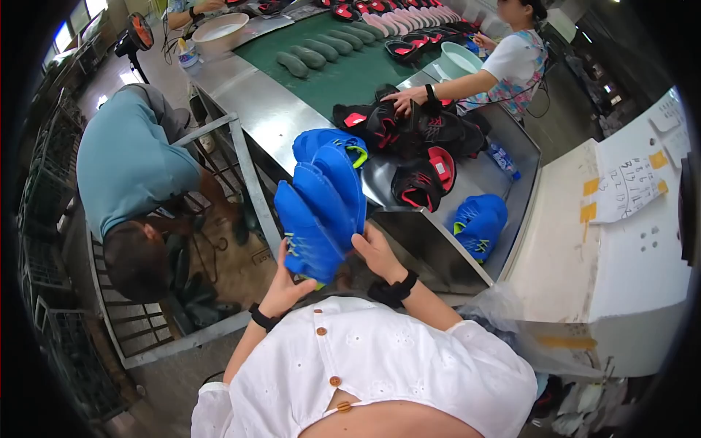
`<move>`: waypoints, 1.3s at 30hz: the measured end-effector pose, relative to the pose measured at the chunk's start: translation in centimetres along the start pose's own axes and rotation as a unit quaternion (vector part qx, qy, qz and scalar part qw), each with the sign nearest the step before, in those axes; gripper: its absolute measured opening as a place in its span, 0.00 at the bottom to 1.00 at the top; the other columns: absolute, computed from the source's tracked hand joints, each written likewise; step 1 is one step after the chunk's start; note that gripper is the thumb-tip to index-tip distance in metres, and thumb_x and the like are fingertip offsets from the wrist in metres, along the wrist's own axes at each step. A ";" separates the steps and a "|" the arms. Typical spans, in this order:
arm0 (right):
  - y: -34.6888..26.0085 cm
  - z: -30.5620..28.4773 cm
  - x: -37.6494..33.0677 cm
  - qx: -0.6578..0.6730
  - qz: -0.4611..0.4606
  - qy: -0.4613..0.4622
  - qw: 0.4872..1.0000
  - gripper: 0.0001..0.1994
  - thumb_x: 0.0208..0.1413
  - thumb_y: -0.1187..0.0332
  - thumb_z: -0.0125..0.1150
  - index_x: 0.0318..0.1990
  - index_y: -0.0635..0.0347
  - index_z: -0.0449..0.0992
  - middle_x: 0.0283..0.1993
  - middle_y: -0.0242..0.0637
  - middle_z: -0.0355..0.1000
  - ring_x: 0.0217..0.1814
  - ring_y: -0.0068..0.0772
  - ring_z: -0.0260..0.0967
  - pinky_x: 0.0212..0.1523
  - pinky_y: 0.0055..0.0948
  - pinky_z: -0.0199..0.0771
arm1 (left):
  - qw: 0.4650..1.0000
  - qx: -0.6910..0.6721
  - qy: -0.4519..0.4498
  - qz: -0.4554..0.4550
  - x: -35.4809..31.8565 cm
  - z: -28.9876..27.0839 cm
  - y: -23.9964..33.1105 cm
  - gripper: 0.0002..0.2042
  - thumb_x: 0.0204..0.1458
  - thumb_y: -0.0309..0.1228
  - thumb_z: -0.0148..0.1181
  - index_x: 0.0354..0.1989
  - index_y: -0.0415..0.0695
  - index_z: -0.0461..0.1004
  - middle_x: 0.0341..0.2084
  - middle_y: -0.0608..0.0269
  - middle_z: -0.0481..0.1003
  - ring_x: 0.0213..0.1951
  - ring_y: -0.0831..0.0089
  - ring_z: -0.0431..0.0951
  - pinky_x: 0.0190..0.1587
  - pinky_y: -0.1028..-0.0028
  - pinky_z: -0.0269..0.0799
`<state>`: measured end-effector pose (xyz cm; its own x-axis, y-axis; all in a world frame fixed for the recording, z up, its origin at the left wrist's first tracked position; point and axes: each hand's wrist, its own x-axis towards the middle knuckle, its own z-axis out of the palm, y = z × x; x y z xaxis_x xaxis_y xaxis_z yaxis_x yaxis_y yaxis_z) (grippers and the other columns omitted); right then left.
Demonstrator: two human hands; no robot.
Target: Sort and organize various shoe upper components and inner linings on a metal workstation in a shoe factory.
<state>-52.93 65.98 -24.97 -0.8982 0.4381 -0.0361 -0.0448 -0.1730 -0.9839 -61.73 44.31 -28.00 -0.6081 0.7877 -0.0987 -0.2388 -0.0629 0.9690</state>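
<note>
Several blue shoe uppers (310, 212), nested together, are held up in front of my body at the near edge of the metal table. My left hand (283, 286) grips their lower left end, close to a yellow-green edge. On the right side, my right hand (377, 254) is closed around the edge of the bundle, its fingertips partly hidden behind it. Just beyond, more blue with a yellow-green collar (358, 155) shows at the table edge; whether it belongs to the held bundle I cannot tell. Another blue upper pile (481, 225) lies in the metal tray to my right.
Black-and-red shoe uppers (423, 179) are heaped ahead, with a co-worker's hand (406, 98) on them. Green shoe lasts (321, 50) line the green conveyor belt (292, 91). A person bends over a metal-framed cart (244, 157) at left. A bottle (504, 160) lies in the tray.
</note>
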 end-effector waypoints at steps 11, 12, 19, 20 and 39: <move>-5.1 0.8 1.1 -0.282 -0.177 -0.193 0.923 0.24 0.42 0.55 0.67 0.44 0.61 0.72 0.40 0.38 0.69 0.42 0.37 0.62 0.43 0.33 0.66 | 0.946 -0.315 0.033 -0.062 0.0 -1.4 -0.8 0.38 0.48 0.50 0.58 0.63 0.43 0.50 0.57 0.60 0.62 0.57 0.68 0.64 0.59 0.67 0.60; -5.1 1.1 1.2 -0.299 -0.198 -0.194 0.913 0.24 0.41 0.56 0.67 0.43 0.61 0.72 0.40 0.38 0.69 0.44 0.39 0.60 0.46 0.34 0.64 | 0.943 -0.323 0.040 -0.070 0.0 -1.5 -1.0 0.37 0.49 0.50 0.57 0.63 0.43 0.51 0.56 0.60 0.63 0.57 0.68 0.65 0.59 0.67 0.60; -3.5 1.3 0.9 -0.312 -0.235 -0.156 0.908 0.20 0.42 0.59 0.67 0.38 0.64 0.72 0.41 0.41 0.67 0.46 0.42 0.59 0.49 0.34 0.61 | 0.945 -0.319 0.023 -0.062 -0.1 -1.5 -0.6 0.36 0.50 0.50 0.56 0.62 0.44 0.52 0.57 0.60 0.63 0.56 0.68 0.65 0.58 0.67 0.61; -3.5 1.2 0.9 -0.311 -0.234 -0.157 0.908 0.20 0.42 0.59 0.67 0.38 0.64 0.72 0.41 0.41 0.67 0.46 0.42 0.59 0.49 0.34 0.61 | 0.945 -0.317 0.024 -0.073 -0.1 -1.4 -0.5 0.36 0.50 0.50 0.56 0.62 0.44 0.52 0.57 0.59 0.63 0.56 0.68 0.65 0.58 0.67 0.61; -3.0 0.8 0.1 -0.218 -0.161 -0.118 0.955 0.20 0.51 0.59 0.58 0.45 0.66 0.70 0.45 0.44 0.64 0.50 0.42 0.59 0.53 0.33 0.58 | 0.961 -0.270 -0.005 -0.065 -0.1 -0.3 -0.6 0.40 0.51 0.46 0.58 0.65 0.43 0.43 0.57 0.59 0.60 0.58 0.69 0.61 0.59 0.68 0.58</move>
<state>-53.26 65.87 -21.90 -0.9445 0.1860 0.2709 -0.1957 0.3438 -0.9184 -61.77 44.12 -28.63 -0.5390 0.8166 -0.2065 -0.6718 -0.2690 0.6901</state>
